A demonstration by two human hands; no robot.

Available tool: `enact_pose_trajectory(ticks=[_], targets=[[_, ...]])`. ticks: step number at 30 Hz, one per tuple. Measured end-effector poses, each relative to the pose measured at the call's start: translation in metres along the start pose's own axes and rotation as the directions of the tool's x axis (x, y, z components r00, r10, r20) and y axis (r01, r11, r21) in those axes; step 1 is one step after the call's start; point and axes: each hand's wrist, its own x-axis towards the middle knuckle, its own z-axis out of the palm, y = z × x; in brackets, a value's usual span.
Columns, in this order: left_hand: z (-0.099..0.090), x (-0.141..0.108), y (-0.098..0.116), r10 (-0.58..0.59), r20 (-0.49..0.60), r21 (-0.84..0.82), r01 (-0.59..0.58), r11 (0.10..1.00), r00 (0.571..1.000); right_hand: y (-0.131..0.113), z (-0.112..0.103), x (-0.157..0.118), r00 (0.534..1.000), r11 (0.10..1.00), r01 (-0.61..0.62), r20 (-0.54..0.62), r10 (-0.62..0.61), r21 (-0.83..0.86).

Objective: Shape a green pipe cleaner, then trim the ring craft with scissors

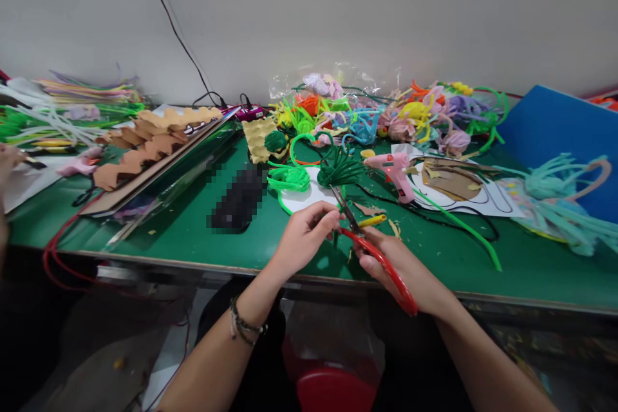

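Red-handled scissors [381, 264] lie in my right hand [396, 264], their blades pointing up and left past my left fingers. My left hand [309, 232] is closed in a pinch near the blades; what it holds is too small to make out. Just beyond the blade tips sits a dark green pipe-cleaner tuft [340, 167]. Beside it on the left, a bright green bundle [290, 178] rests on a white round piece [316, 196] with a green edge. A yellow-handled tool [373, 221] lies just beyond my right hand.
A pink glue gun [394, 174] stands right of the tuft. Colourful pipe-cleaner pieces [415, 112] line the wall. Cardboard sheets [159, 167] lie left, a blue board [555, 141] right. At the far left edge shows another person's hand [7, 161]. The green table's front edge [193, 265] is near.
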Motion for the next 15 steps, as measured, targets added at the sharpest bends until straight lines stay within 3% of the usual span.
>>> enact_pose_trajectory(ticks=[5, 15], targets=[[0.0031, 0.0024, -0.0007, -0.008, -0.009, -0.005, 0.008, 1.000, 1.000, 0.0022, 0.0017, 0.0012, 1.000, 0.999, -0.010, -0.024, 0.009, -0.033], [0.0012, 0.0039, -0.0006, 0.141, -0.061, 0.296, -0.117, 0.948, 0.988, 0.0038, 0.0022, 0.0023, 0.998, 0.995, -0.070, 0.011, 0.069, 0.069]])
